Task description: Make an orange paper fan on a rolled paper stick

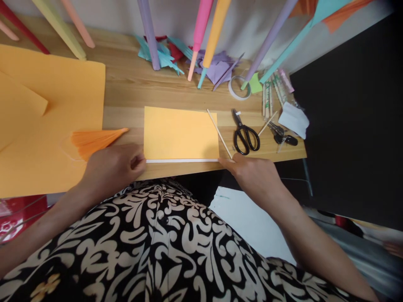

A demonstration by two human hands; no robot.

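Observation:
A yellow-orange paper rectangle point(181, 133) lies flat on the wooden table, with a white strip point(182, 160) along its near edge. My left hand point(116, 165) pinches the strip and paper corner at the left end, fingers closed. At the right end my right hand point(252, 172) has its fingertips pressed on the near right corner of the paper and strip. A thin wooden stick point(219, 134) slants across the paper's right side, its lower end at my right fingers. Black scissors point(244, 136) lie to the right of the stick.
Orange fringed paper point(94, 141) rests on a large yellow sheet point(72, 88) at left. Behind are purple scraps point(217, 67), a tape roll point(239, 88) and hanging paper tubes point(149, 35). Keys point(285, 138) and crumpled white paper point(294, 119) lie at right, near the table's edge.

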